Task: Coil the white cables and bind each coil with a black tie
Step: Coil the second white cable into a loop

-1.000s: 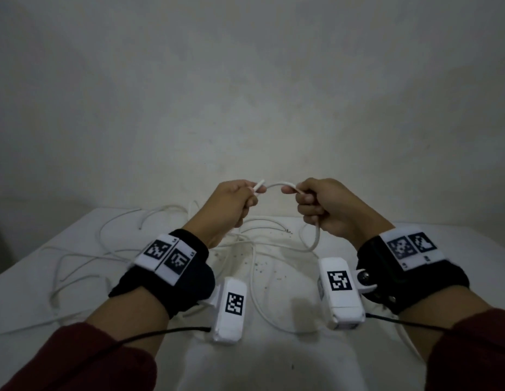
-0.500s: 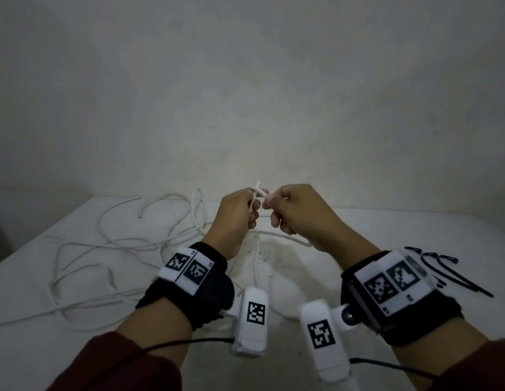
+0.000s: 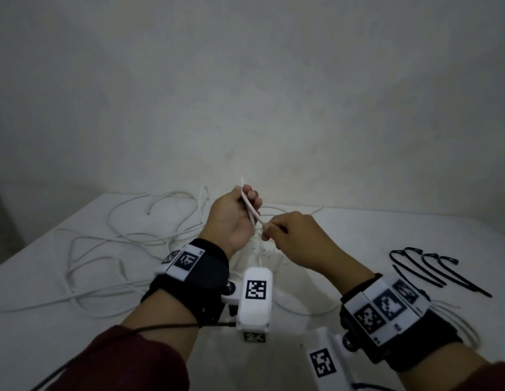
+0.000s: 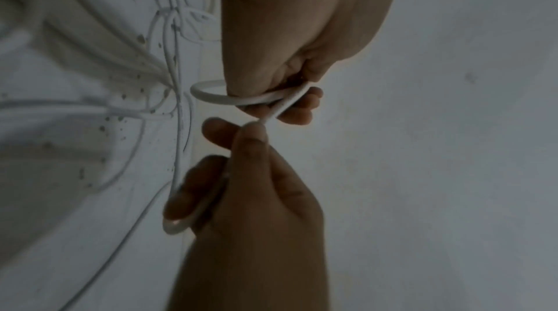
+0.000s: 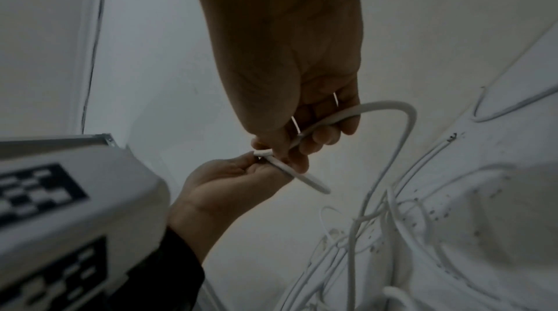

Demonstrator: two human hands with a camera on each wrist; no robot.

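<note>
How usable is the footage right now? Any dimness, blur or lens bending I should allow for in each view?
Head view: dim, with wide-angle bending at the edges; left hand, right hand and black ties read clearly. Left wrist view: dark and soft, loose cables on the table smeared, held white cable legible. Right wrist view: dim, palm in shadow, the left wrist's white camera housing blurred.
</note>
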